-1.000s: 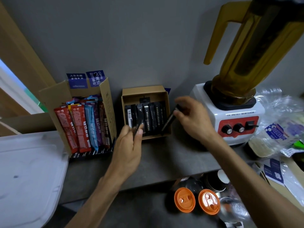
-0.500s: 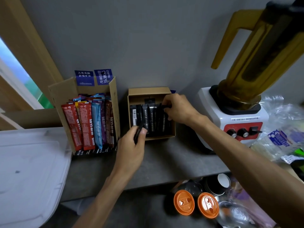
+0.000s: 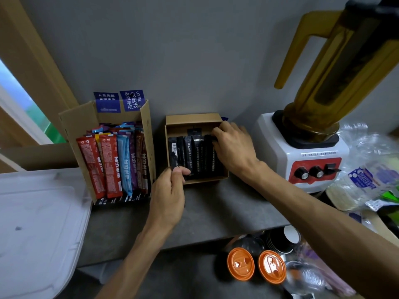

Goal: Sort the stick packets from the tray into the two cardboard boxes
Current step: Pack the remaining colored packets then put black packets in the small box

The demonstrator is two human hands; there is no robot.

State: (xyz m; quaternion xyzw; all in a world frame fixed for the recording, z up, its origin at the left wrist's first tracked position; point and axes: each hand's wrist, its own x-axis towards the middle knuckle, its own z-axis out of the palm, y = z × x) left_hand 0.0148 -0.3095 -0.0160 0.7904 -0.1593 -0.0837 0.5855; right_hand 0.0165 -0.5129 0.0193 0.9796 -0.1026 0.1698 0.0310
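Observation:
A small cardboard box [image 3: 193, 119] against the wall holds a row of black stick packets [image 3: 195, 154]. My left hand [image 3: 170, 190] pinches the lower end of a black packet [image 3: 173, 154] at the box's front left corner. My right hand [image 3: 233, 145] lies over the right end of the row, fingers curled on the top of the rightmost black packets. To the left, a taller cardboard box [image 3: 71, 126] holds upright coloured stick packets [image 3: 112, 162] in red, blue and purple. A white tray [image 3: 38, 223] lies at the far left; no packets show in it.
A white and red blender base [image 3: 302, 156] with an amber jug [image 3: 345, 67] stands right of the small box. Clear plastic bags [image 3: 367, 169] crowd the right edge. Below the counter's front edge sit two orange lids [image 3: 254, 264] and stacked cups [image 3: 282, 236].
My right hand carried its black packet left into the small box and now rests on the row's right end. My left hand moved its packet up to the box's front left corner.

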